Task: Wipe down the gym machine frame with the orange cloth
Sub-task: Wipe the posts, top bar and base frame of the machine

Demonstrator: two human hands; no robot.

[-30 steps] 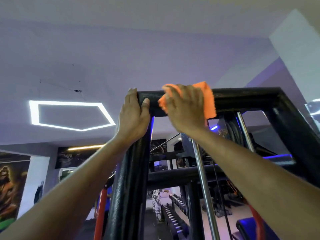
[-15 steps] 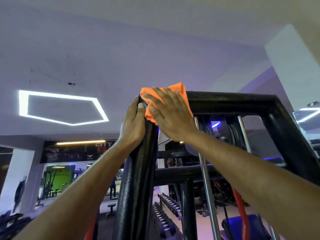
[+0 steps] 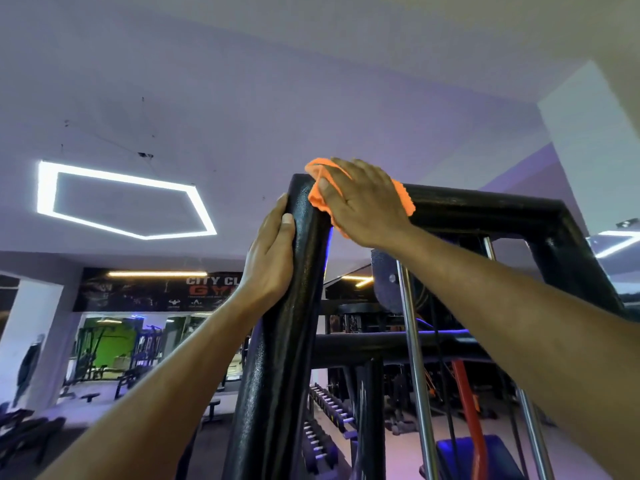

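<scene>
Bunching softly under the flat fingers of the right hand [image 3: 363, 206], the orange cloth [image 3: 320, 199] sits on the black frame's [image 3: 485, 207] top corner; light and limp, it likely needs palm pressure. The left hand [image 3: 270, 261] wraps the upright post [image 3: 277, 358].

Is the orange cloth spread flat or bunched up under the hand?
Bunched up. The orange cloth shows folds and crumpled edges around the right hand, which presses it on the frame's top corner.
</scene>
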